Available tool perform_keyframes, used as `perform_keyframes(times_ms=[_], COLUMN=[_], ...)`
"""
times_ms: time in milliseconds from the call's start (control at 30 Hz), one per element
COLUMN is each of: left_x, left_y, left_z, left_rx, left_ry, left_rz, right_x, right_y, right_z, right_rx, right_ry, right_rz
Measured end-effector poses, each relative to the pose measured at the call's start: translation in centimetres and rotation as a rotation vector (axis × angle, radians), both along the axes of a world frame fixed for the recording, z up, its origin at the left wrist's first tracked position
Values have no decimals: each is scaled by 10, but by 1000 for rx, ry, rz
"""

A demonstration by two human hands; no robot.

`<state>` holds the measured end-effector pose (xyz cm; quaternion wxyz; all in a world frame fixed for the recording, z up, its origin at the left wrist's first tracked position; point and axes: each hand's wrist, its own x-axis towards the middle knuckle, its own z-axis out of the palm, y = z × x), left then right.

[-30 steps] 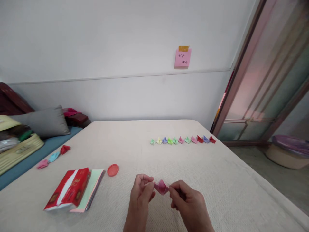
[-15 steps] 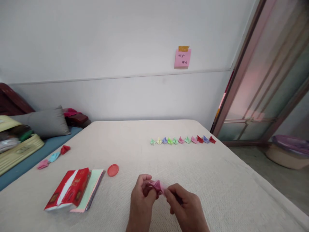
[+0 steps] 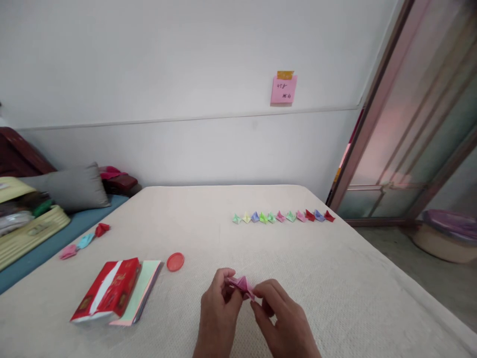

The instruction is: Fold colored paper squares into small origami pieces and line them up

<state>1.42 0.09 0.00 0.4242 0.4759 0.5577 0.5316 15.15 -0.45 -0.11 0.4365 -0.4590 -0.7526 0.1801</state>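
Note:
Near the front of the covered table, my left hand (image 3: 219, 311) is closed around the left part of a small pink origami piece (image 3: 242, 284). A pointed peak stands up in the paper's middle, and its left end is partly hidden by my fingers. My right hand (image 3: 281, 315) has thumb and index finger at the paper's right tip, pinching it. Farther back, a row of small folded paper pieces (image 3: 264, 218) in several colours has similar pointed shapes.
Left of my hands lie a red plastic disc (image 3: 175, 261), a red packet (image 3: 108, 291) and a stack of coloured paper (image 3: 140, 293) partly under it. Three crumpled-looking pieces, pink (image 3: 68, 252), blue (image 3: 85, 240) and red (image 3: 102, 229), sit near the left edge. A white wall (image 3: 179, 154) stands behind.
My right hand's fingers have shifted slightly up and left on the origami's right tip, with thumb and index spread a little more. My left hand keeps its hold.

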Motion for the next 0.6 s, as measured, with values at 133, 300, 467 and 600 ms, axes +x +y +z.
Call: perform_keyframes(times_ms=[133, 300, 467, 600], left_x=[1, -1, -2, 0], left_y=[-1, -5, -6, -6], left_z=[-3, 6, 6, 3], left_rx=[18, 25, 46, 72], left_ry=[40, 76, 73, 115], left_rz=[55, 9, -52, -92], right_x=[5, 5, 0, 0], right_y=[3, 2, 0, 2], right_z=[2, 5, 1, -5], right_rx=[-25, -10, -12, -46], right_ry=[36, 77, -42, -83], right_rz=[-66, -23, 106, 61])
